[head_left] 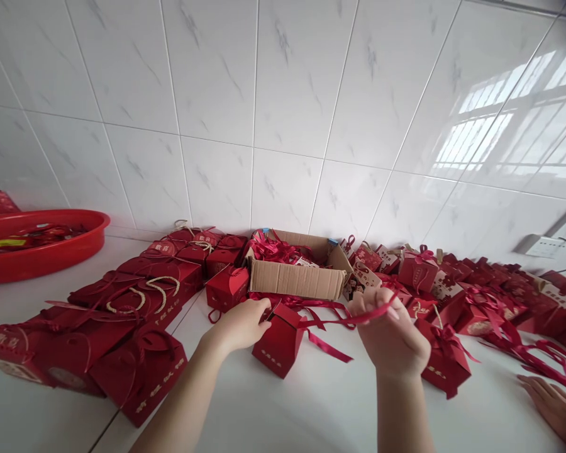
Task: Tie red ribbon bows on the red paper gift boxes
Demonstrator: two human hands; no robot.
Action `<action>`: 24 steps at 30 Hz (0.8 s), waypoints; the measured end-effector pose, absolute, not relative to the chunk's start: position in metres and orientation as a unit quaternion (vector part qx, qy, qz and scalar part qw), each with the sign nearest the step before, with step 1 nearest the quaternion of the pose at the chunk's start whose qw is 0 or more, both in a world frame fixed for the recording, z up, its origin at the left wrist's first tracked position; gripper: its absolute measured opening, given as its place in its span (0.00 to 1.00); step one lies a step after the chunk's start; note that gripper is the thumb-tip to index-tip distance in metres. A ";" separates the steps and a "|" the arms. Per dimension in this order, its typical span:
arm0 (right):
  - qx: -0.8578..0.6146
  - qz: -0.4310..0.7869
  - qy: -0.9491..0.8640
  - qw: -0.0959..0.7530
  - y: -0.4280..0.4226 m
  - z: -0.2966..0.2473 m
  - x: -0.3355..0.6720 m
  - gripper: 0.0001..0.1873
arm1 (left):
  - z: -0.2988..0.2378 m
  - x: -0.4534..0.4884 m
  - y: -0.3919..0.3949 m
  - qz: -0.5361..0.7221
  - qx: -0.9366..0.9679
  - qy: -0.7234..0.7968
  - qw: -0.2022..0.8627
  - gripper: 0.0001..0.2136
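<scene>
A small red gift box [278,343] with gold lettering stands on the white tiled surface before me. My left hand [245,324] is closed on the box's upper left edge, thumb and fingers at its top. Up to the right, my right hand [393,336] pinches a red satin ribbon [344,319], drawn out from the top of the box. Another ribbon end [330,348] hangs loose on the right side. Parts of the right fingers are turned away from view.
Behind the box is a cardboard carton [297,279] filled with ribbons. Larger red boxes [141,371] with rope handles line the left, near a red basin [75,245]. Many small tied boxes [446,362] crowd the right. Another person's hand [554,402] rests at far right, below loose ribbons.
</scene>
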State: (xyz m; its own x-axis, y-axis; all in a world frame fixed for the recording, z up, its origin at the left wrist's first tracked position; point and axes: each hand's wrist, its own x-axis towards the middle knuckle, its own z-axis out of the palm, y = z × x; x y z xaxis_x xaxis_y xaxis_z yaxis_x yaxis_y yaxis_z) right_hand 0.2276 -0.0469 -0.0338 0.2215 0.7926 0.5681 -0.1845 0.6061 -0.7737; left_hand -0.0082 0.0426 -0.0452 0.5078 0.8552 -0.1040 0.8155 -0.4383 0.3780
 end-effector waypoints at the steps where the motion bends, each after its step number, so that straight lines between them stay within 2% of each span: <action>1: -0.285 0.345 -0.518 0.729 -0.046 -0.034 0.227 0.12 | -0.046 -0.007 0.043 0.055 0.848 0.485 0.205 0.07; 4: -0.357 0.366 -0.531 0.675 -0.035 -0.038 0.220 0.10 | -0.047 -0.004 0.044 0.058 0.852 0.469 0.224 0.08; 9: -0.528 0.321 -0.630 0.470 -0.007 -0.061 0.195 0.07 | -0.047 0.000 0.041 0.058 0.861 0.449 0.231 0.07; 13: -0.575 0.327 -0.665 0.346 0.002 -0.074 0.182 0.07 | -0.045 0.002 0.037 0.049 0.870 0.438 0.220 0.07; 16: -0.583 0.333 -0.669 0.318 0.004 -0.077 0.180 0.08 | -0.043 0.003 0.035 0.037 0.872 0.442 0.210 0.07; 24: -0.592 0.316 -0.673 0.312 0.009 -0.082 0.183 0.10 | -0.044 0.003 0.035 0.036 0.873 0.439 0.208 0.07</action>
State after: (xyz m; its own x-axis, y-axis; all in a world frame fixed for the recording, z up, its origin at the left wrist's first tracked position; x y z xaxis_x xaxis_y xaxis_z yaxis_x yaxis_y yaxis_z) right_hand 0.1826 0.0087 -0.0820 -0.1050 0.9934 0.0455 0.5997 0.0998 -0.7940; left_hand 0.0027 0.0353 -0.0444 0.6118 0.7820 -0.1192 0.7517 -0.5278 0.3953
